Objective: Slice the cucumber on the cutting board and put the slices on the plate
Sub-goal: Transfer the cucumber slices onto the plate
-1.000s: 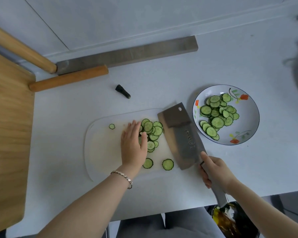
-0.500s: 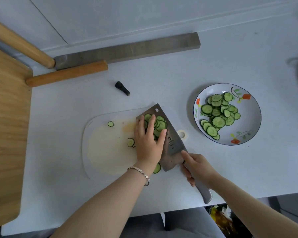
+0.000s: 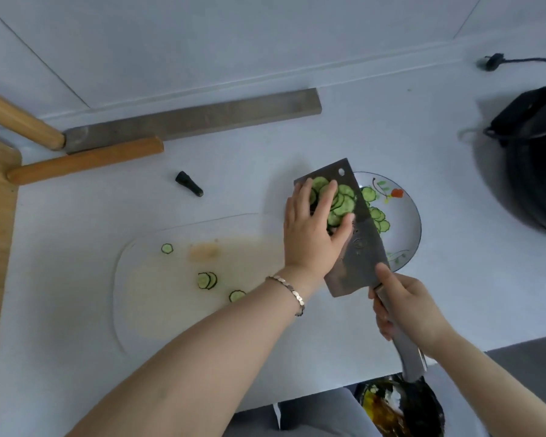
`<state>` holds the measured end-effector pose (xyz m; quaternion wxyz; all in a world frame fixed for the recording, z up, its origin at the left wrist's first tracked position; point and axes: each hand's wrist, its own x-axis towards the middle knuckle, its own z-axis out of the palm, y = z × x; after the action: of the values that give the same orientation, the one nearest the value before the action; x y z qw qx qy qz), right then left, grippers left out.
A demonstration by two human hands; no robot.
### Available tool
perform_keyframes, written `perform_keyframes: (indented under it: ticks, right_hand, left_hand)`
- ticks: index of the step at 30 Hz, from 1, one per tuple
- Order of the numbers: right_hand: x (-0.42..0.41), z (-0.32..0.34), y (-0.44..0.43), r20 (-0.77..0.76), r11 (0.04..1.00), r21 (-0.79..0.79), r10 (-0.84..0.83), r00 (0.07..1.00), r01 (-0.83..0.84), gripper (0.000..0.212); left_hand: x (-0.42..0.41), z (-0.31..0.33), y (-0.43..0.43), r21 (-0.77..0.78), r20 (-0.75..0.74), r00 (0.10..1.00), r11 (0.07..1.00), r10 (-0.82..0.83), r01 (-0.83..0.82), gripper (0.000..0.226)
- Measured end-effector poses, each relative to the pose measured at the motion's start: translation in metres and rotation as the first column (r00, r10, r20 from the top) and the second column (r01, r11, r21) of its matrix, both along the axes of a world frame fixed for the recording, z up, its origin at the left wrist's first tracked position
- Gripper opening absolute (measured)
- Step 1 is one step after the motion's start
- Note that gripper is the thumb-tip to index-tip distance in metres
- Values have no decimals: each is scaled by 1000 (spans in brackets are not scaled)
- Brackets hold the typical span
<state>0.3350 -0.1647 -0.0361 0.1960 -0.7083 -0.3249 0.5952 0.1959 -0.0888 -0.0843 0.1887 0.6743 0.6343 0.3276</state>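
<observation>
1. Your left hand [image 3: 312, 228] lies palm-down, fingers [image 3: 328, 197] spread, pinning slices [image 3: 344, 200] on the cleaver [image 3: 356, 234].
2. Your right hand [image 3: 407, 307] grips its handle, blade over the plate [image 3: 413, 222].
3. Four slices lie on the board [image 3: 145, 298].

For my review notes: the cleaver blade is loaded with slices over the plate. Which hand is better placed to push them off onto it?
The left hand. It lies flat on the cucumber slices piled on the cleaver, just above the plate, and could sweep them off. The right hand is occupied gripping the handle.
</observation>
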Motion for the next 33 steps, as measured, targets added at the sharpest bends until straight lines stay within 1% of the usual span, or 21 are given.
perform_keyframes:
  ticks: [2, 5, 6, 9, 12, 14, 17, 20, 22, 24, 26, 28, 30, 31, 33]
  right_hand:
    - [16, 4, 1, 68, 999, 24, -39, 997, 38, 46]
    - [36, 6, 0, 162, 997, 60, -66, 985, 57, 47]
    - [40, 6, 0, 190, 996, 68, -62, 980, 50, 47]
    - [50, 6, -1, 230, 995, 77, -75, 970, 58, 47]
    - [59, 7, -2, 234, 993, 81, -103, 967, 87, 48]
    - [64, 7, -2, 248, 991, 88, -117, 962, 97, 49]
    - [71, 9, -3, 266, 988, 101, -141, 953, 118, 49]
    - [75, 11, -2, 272, 986, 119, -143, 952, 114, 50]
    - [74, 13, -1, 265, 987, 126, -130, 955, 99, 50]
    - [73, 15, 0, 246, 985, 137, -134, 960, 103, 50]
    - [72, 18, 0, 230, 982, 148, -151, 961, 119, 50]
    - [70, 19, 0, 216, 977, 161, -169, 962, 136, 49]
    - [68, 20, 0, 205, 973, 174, -187, 961, 152, 49]
    - [66, 20, -1, 199, 971, 177, -195, 960, 160, 49]
    - [58, 18, -5, 179, 972, 165, -196, 964, 167, 49]
  left_hand:
    - [23, 2, 10, -57, -20, 998, 997, -61, 60, 55]
    - [52, 5, 22, -99, -132, 980, 985, -152, 139, 57]
    - [58, 6, 26, -89, -144, 972, 981, -185, 174, 55]
    - [68, 10, 35, 13, -201, 938, 957, -281, 290, 41]
    - [69, 11, 41, 9, -271, 886, 919, -377, 394, 30]
    - [67, 7, 46, -38, -304, 864, 911, -402, 411, 24]
    - [62, 5, 49, -97, -330, 861, 921, -387, 376, 20]
    - [60, 9, 53, -4, -316, 867, 914, -386, 405, 26]
    - [61, 15, 56, 74, -299, 850, 877, -435, 475, 30]
    - [61, 18, 57, 145, -337, 814, 828, -473, 542, 22]
    - [57, 15, 59, 179, -377, 800, 811, -466, 557, 13]
    - [44, 13, 56, 142, -406, 783, 814, -471, 563, 8]
    - [27, 11, 50, 58, -412, 769, 828, -488, 557, 6]
    - [16, 11, 44, -2, -385, 786, 852, -484, 524, 6]
    - [-12, 17, 28, -155, -313, 859, 914, -405, 375, 5]
